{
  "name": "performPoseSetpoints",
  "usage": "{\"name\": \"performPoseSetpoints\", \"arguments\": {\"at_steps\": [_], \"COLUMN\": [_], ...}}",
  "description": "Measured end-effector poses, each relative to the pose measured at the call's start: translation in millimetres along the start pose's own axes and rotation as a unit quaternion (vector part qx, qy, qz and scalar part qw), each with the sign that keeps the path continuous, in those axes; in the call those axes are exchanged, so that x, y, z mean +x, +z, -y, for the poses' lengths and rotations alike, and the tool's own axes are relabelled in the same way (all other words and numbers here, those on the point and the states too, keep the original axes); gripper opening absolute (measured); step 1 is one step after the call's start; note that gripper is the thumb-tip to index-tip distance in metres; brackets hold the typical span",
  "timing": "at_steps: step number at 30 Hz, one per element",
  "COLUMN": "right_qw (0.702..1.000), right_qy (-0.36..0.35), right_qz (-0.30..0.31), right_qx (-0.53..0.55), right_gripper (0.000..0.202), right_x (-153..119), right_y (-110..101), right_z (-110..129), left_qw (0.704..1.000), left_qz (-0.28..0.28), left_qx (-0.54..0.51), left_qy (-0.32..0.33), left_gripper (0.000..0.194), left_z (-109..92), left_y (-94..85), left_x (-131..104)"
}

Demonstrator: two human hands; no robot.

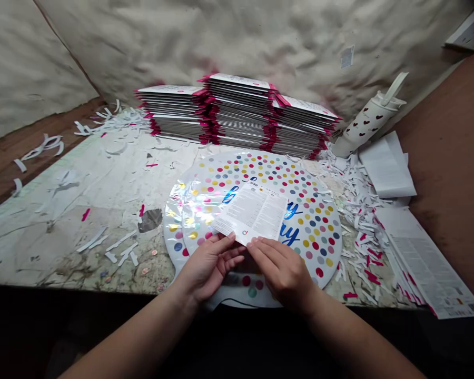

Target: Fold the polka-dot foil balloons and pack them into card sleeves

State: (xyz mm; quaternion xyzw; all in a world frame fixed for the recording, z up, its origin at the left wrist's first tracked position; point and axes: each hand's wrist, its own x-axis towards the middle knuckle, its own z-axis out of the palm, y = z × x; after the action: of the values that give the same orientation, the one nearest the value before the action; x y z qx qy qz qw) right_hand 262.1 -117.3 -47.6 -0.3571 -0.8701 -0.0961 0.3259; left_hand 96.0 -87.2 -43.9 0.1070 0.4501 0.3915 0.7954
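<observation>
Between my two hands is a white printed card [255,213], its lower edge pinched near the corners and small text facing up. My left hand [215,260] grips the card's lower left part between thumb and fingers. My right hand [280,266] holds the lower right edge, fingers pressed together. Under the card lie round flat foil balloons [316,210], white with colored dots and blue lettering, overlapping one another. The card hides part of the lettering. A dark cord shows at the balloons' near edge.
Three tall stacks of pink-edged packets [240,113] stand at the back. A white tumbler with hearts [365,123] leans at right, near folded white paper [391,166]. Printed card sheets [430,263] overhang the right front edge. Paper scraps [355,221] litter the table [114,189].
</observation>
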Motion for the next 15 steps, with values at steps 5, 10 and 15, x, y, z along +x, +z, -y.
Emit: {"name": "performPoseSetpoints", "arguments": {"at_steps": [5, 10, 15], "right_qw": [1.0, 0.968, 0.95], "right_qy": [0.004, 0.166, 0.263], "right_qz": [-0.008, 0.006, 0.036], "right_qx": [0.001, 0.187, 0.164], "right_gripper": [0.028, 0.028, 0.013], "right_x": [-3.9, 2.8, 15.9], "right_y": [-0.3, -8.0, -5.5], "right_z": [5.5, 0.5, -3.2], "left_qw": [0.997, 0.999, 0.996], "left_qz": [0.049, 0.041, 0.071], "left_qx": [-0.037, -0.018, 0.0], "left_qy": [-0.037, 0.03, 0.057], "left_gripper": [0.008, 0.003, 0.011], "left_z": [1.5, 7.0, 13.5], "left_y": [3.6, 4.9, 4.9], "left_x": [-2.2, 1.5, 2.6]}}
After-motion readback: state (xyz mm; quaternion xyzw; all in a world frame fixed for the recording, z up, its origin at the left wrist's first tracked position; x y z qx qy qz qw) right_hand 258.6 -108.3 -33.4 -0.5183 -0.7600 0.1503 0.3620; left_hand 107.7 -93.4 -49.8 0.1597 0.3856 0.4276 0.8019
